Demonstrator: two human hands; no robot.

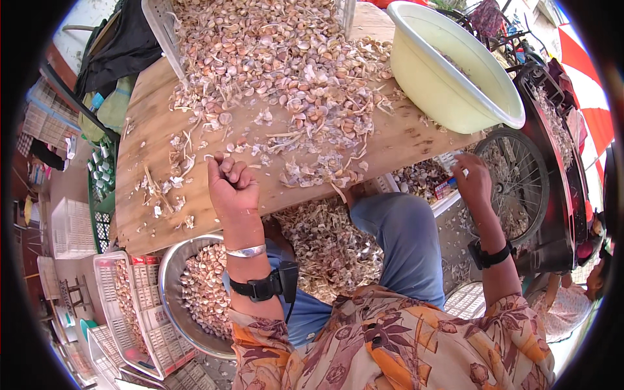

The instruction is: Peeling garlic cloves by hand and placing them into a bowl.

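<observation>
My left hand (234, 185) is closed just above the near edge of the wooden table (140, 224), its fingers curled in; whatever they hold, if anything, is hidden. A heap of loose garlic cloves (286, 71) with papery skins spreads over the table, spilling from a tilted white crate (162, 36) at the far side. To the right, beyond the table edge, my right hand (472, 181) has its fingers bent together beside a light crate (448, 204) of garlic pieces and scraps. Its grasp is too small to make out. Dry stalks and peel (159, 195) lie left of my left hand.
A steel bowl (166, 305) of cloves stands below the table's front left, next to white plastic crates (153, 299). A pale yellow basin (429, 71) tilts at the table's right. Peel (325, 247) covers the ground between my legs. A spoked wheel (520, 175) is at right.
</observation>
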